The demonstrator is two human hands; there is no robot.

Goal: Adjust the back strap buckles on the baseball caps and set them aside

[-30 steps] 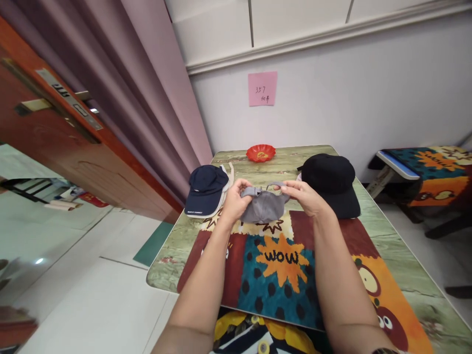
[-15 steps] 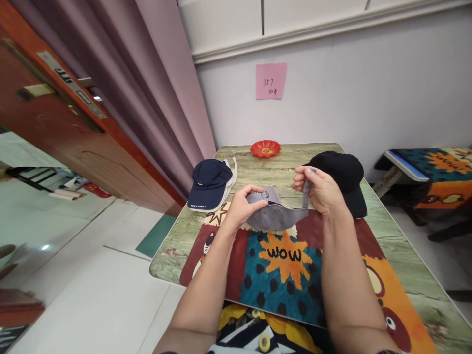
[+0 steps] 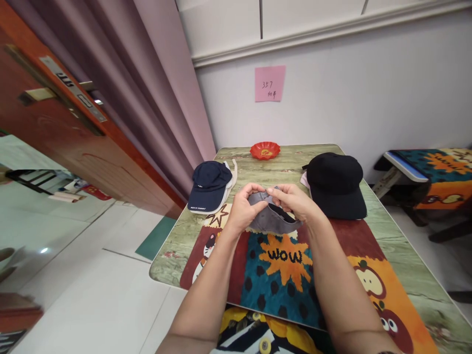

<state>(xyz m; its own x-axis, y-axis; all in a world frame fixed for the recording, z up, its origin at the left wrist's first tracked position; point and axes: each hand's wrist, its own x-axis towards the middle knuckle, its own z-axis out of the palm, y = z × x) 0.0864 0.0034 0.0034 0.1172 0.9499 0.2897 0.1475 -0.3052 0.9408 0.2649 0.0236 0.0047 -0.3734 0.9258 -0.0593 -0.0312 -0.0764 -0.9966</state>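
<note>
Starting at the near edge, note the patterned garment (image 3: 241, 342) with yellow buttons, then the printed placemat (image 3: 275, 306) laid along the near side of the wood-grain surface (image 3: 167, 268). Over the far part of the placemat, locate the gray baseball cap (image 3: 276, 223), held between both hands with the dark inside partly exposed. Contact between cap and placemat: cannot tell.

Left hand (image 3: 241, 210): nearly closed, with fingers curled over the band and thumb pressed on the near side. Right hand (image 3: 297, 200): closed to a fingertip pinch at the back band, close to the left fingers. Probably gripped from both sides to steady the soft band and bring the small strap area within fingertip reach.

Farther out at left, observe the navy cap (image 3: 210, 181), stacked over a pale cap (image 3: 234, 173) with brim toward the near side. At right, observe the black cap (image 3: 334, 179), resting crown up over something pink (image 3: 304, 180). Likely set to either side to give the forearms room.

Near the far edge, find the red scalloped dish (image 3: 265, 151), seemingly placed beyond the handling area. Beyond, on the wall (image 3: 361, 88), find the pink note (image 3: 270, 83), fixed upright for reading.
</note>
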